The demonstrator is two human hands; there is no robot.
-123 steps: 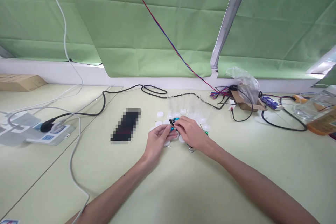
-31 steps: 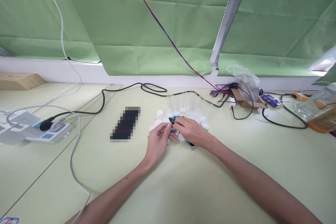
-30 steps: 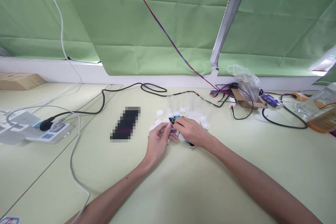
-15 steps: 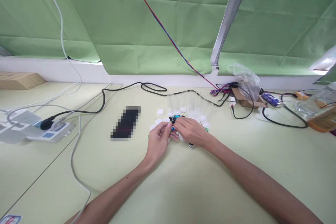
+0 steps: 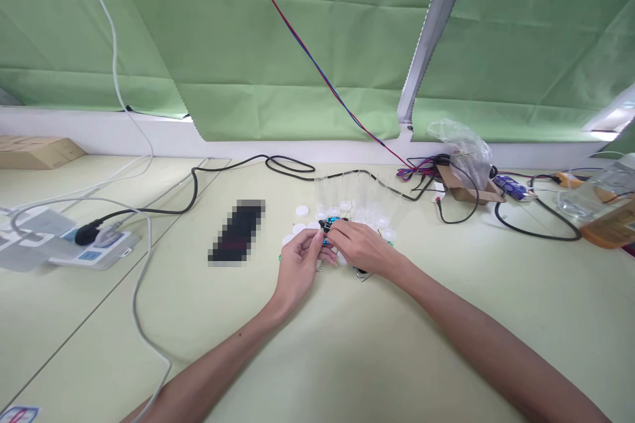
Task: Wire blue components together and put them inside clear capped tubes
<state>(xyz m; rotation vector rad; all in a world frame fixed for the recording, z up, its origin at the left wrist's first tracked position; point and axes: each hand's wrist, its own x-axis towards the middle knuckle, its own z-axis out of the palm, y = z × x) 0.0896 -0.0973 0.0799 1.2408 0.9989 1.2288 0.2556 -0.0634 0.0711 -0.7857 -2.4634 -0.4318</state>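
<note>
My left hand (image 5: 301, 258) is closed, thumb and fingers pinching a small black part (image 5: 324, 225) with thin shiny metal bits on it. From the right, my right hand (image 5: 361, 246) meets it with bent, closed fingertips at the same part; what lies between those fingertips is hidden. Just behind the fingers is a small bright blue piece (image 5: 333, 220), partly covered. White round caps (image 5: 302, 210) lie around the hands, and several clear tubes (image 5: 364, 195) stand behind them. Small bent metal pieces (image 5: 363, 275) show below my right hand.
A pixelated dark rectangle (image 5: 238, 231) lies left of the hands. A white power strip (image 5: 106, 251) with plugs and cables is farther left. At the back right are an open cardboard box (image 5: 469, 192) with plastic wrap, black cables, and an amber-coloured bottle (image 5: 608, 228).
Both hands stay together at the black part, with barely any finger movement. The whole view has shifted very slightly.
</note>
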